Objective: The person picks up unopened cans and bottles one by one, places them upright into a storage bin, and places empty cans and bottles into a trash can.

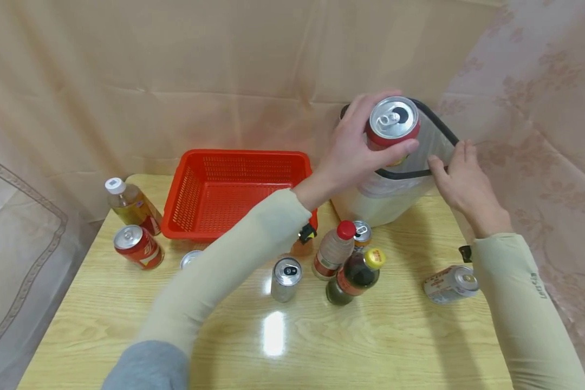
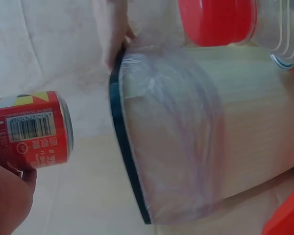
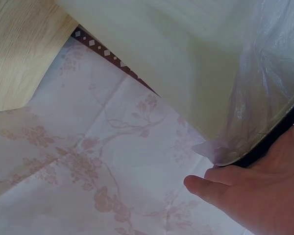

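The left hand (image 1: 356, 138) grasps a red cylindrical metal can (image 1: 392, 127) between fingers and thumb, the can at two o'clock from the hand's middle, above a pale, film-lined bin (image 1: 382, 208) with a black rim. The right hand (image 1: 468, 184) grips that rim at four o'clock.

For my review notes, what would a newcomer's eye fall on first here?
Probably the red plastic basket at the back of the table. Next, the opened red drink can that the left hand holds over the bag-lined bin; the right hand grips that bin's black rim.
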Motion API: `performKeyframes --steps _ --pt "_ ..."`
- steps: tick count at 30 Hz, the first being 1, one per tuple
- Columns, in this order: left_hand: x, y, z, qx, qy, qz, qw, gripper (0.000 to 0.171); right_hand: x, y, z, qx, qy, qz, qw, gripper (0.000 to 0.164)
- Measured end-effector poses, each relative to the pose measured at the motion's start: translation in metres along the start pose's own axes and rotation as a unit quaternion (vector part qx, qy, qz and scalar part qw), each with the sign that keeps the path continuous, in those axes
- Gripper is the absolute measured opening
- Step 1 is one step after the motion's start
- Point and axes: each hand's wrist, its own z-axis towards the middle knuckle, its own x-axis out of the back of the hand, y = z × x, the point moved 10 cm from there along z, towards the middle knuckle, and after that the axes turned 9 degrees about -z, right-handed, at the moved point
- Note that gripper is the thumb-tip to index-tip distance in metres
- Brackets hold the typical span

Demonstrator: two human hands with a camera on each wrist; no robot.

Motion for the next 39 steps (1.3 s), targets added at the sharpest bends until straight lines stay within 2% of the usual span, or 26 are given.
performKeyframes --steps 4,8,15,20,24,28,32,35,39 --pt "-0.010 -0.013 0.009 0.027 -0.008 0.017 0.9994 0.073 0.001 0.000 -0.001 0.000 0.000 -0.003 1.000 0.095" --pt "-0.018 -0.026 0.016 0.049 -0.017 0.063 0.9966 0.076 0.002 0.000 -0.001 0.003 -0.001 -0.010 1.000 0.095" --pt "-0.029 -0.055 0.018 0.092 -0.053 0.153 0.9825 0.082 0.004 0.000 -0.003 0.010 0.000 -0.012 1.000 0.095" --pt "-0.037 -0.070 0.017 0.115 -0.071 0.162 0.9774 0.082 0.004 0.001 -0.003 0.011 0.001 -0.014 1.000 0.095" --pt "-0.039 -0.079 0.016 0.142 -0.071 0.160 0.9743 0.081 0.005 0.001 -0.001 0.011 -0.001 -0.018 1.000 0.095" --pt "-0.040 -0.088 0.015 0.164 -0.072 0.192 0.9648 0.085 0.004 -0.001 0.002 0.016 0.000 -0.023 1.000 0.095" --pt "-0.039 -0.092 0.018 0.168 -0.069 0.230 0.9560 0.096 0.004 -0.003 0.005 0.021 -0.001 -0.023 1.000 0.094" --pt "-0.038 -0.092 0.020 0.163 -0.066 0.249 0.9525 0.101 0.004 -0.004 0.006 0.024 -0.003 -0.023 0.999 0.094" --pt "-0.037 -0.088 0.018 0.157 -0.068 0.262 0.9499 0.097 0.003 -0.004 0.006 0.026 -0.008 -0.020 0.999 0.095"
